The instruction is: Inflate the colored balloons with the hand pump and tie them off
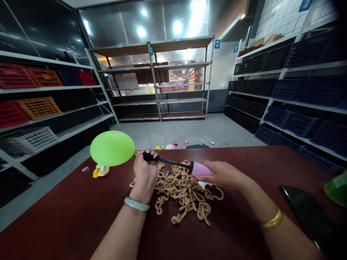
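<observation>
My left hand [145, 167] is closed around the black end [149, 156] of a balloon pump, with the neck of an inflated green balloon [112, 148] at its fingers. The balloon sticks out to the left over the table's far edge. My right hand [221, 172] wraps round the pump's pink barrel [201, 169]. Between the hands the black rod [173, 162] is drawn out, slanting slightly down to the right. Beneath the pump lies a loose heap of tan, curly rope-like strands [180, 189]; their material is unclear.
Deflated yellow and white balloons [101, 171] lie on the dark red table [81, 216]. A black flat object [306, 209] and a green item [336, 188] are at the right. Small balloons [170, 146] are on the floor. Shelves with crates [40, 107] stand around.
</observation>
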Available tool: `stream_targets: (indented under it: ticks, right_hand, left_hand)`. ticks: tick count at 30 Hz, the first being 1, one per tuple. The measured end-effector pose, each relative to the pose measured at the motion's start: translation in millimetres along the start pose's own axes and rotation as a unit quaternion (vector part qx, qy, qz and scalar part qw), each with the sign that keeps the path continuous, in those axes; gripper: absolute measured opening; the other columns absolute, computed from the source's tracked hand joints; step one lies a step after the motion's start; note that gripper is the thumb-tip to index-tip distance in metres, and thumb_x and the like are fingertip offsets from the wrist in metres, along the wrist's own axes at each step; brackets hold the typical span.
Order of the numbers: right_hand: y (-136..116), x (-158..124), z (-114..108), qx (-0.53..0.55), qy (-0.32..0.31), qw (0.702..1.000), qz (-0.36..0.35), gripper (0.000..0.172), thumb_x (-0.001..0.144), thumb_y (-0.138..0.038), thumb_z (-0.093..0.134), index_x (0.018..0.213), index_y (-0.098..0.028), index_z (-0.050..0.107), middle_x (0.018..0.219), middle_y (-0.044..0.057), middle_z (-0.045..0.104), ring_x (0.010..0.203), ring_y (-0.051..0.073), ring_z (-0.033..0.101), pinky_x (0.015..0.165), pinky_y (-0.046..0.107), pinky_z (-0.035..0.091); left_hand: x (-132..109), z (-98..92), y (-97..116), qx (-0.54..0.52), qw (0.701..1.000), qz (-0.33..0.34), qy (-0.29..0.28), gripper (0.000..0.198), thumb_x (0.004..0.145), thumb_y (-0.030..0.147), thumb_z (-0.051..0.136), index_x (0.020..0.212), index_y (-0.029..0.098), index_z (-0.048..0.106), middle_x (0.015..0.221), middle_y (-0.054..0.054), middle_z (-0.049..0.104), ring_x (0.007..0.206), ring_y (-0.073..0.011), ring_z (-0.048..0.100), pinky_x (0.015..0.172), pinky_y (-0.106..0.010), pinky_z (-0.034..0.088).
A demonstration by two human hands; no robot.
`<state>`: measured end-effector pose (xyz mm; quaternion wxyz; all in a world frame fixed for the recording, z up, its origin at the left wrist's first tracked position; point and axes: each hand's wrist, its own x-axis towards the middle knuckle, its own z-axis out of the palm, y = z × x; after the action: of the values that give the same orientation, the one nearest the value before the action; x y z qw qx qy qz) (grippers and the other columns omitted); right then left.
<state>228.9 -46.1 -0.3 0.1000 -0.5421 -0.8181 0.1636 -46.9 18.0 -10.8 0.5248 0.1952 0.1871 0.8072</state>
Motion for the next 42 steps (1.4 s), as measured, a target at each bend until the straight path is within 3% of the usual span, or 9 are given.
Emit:
stream_targets:
  ticks: [9, 14, 20, 26, 31, 35, 42]
  right_hand:
    - [-11, 5, 15, -0.019, 0.004, 1.000, -0.014, 0.051, 0.086, -0.063, 0.052, 0.119, -0.024, 0.060, 0.108, 0.008, 0.071, 0.093, 0.026, 0.065, 0.072, 0.029, 0.041]
    - [-19, 6, 19, -0.054, 0.017, 0.998, -0.008, 0.055, 0.086, -0.065, 0.051, 0.119, -0.022, 0.058, 0.103, 0.009, 0.071, 0.089, 0.027, 0.066, 0.068, 0.030, 0.040]
    - [-25, 6, 21, -0.047, 0.018, 0.999, 0.003, 0.058, 0.087, -0.065, 0.050, 0.125, -0.022, 0.055, 0.103, 0.011, 0.071, 0.087, 0.028, 0.067, 0.066, 0.030, 0.041]
    - [-14, 7, 17, -0.014, -0.017, 1.000, 0.004, 0.052, 0.085, -0.062, 0.054, 0.122, -0.026, 0.059, 0.111, 0.008, 0.070, 0.095, 0.028, 0.065, 0.074, 0.032, 0.043]
    - [-6, 3, 10, 0.004, -0.042, 0.999, 0.019, 0.048, 0.084, -0.058, 0.056, 0.120, -0.026, 0.060, 0.106, 0.008, 0.071, 0.090, 0.027, 0.066, 0.069, 0.030, 0.044]
    - [-3, 1, 6, 0.010, -0.054, 0.998, 0.013, 0.045, 0.084, -0.057, 0.057, 0.116, -0.026, 0.061, 0.100, 0.006, 0.072, 0.085, 0.025, 0.066, 0.066, 0.028, 0.043]
    - [-5, 6, 13, 0.002, -0.037, 0.999, 0.003, 0.049, 0.084, -0.059, 0.056, 0.116, -0.023, 0.061, 0.106, 0.009, 0.071, 0.090, 0.027, 0.065, 0.068, 0.029, 0.043]
  left_hand:
    - [-54, 10.8, -48, -0.015, 0.997, -0.066, -0.042, 0.018, 0.086, 0.029, 0.063, 0.083, 0.020, 0.048, 0.073, 0.001, 0.054, 0.063, -0.0131, 0.054, 0.064, -0.028, 0.046]
    - [-75, 17.4, -62, -0.011, 0.996, -0.081, -0.046, 0.023, 0.084, 0.033, 0.067, 0.082, 0.020, 0.048, 0.073, 0.001, 0.054, 0.063, -0.0124, 0.054, 0.066, -0.029, 0.047]
    - [-66, 19.2, -53, -0.009, 0.996, -0.088, -0.033, 0.023, 0.084, 0.033, 0.066, 0.082, 0.020, 0.047, 0.071, 0.001, 0.053, 0.060, -0.0125, 0.052, 0.060, -0.027, 0.045]
    - [-21, 7.4, -22, -0.014, 0.999, -0.048, -0.015, 0.024, 0.091, 0.036, 0.056, 0.077, 0.021, 0.045, 0.066, 0.000, 0.050, 0.056, -0.0140, 0.051, 0.052, -0.027, 0.041]
    - [6, -3.0, 2, -0.029, 0.999, -0.012, 0.022, 0.024, 0.095, 0.036, 0.049, 0.077, 0.020, 0.045, 0.064, 0.000, 0.048, 0.054, -0.0139, 0.050, 0.050, -0.026, 0.039]
    - [1, -2.0, -1, -0.035, 0.999, -0.013, 0.026, 0.026, 0.095, 0.039, 0.049, 0.077, 0.021, 0.044, 0.065, 0.000, 0.047, 0.054, -0.0134, 0.048, 0.051, -0.026, 0.038]
    - [-38, 8.7, -36, -0.040, 0.997, -0.056, -0.034, 0.022, 0.091, 0.036, 0.056, 0.079, 0.021, 0.045, 0.070, 0.000, 0.050, 0.059, -0.0134, 0.051, 0.056, -0.027, 0.041]
